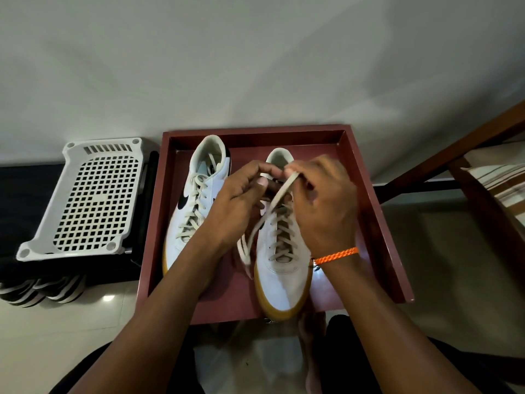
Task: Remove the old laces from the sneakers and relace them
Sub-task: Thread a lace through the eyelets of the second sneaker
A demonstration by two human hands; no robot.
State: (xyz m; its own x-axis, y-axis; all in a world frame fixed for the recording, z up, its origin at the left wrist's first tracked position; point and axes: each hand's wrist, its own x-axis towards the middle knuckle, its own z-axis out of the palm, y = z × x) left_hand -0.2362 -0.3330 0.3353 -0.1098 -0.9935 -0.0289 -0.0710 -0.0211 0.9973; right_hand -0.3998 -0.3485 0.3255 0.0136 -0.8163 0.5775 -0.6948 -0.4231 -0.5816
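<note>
Right sneaker (281,268) in red tray (392,251), frame centre. My right hand (324,200) pinched flat lace (279,194) near top eyelets; left hand (241,200) fingers curled alongside, grip unclear. Lace judged soft, light, limp: best held near tip.

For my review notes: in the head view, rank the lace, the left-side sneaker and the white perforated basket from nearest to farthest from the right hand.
1. Lace: pinched in the right hand.
2. Left-side sneaker: in the tray, beyond the left hand.
3. White perforated basket: far left, outside the tray.
</note>
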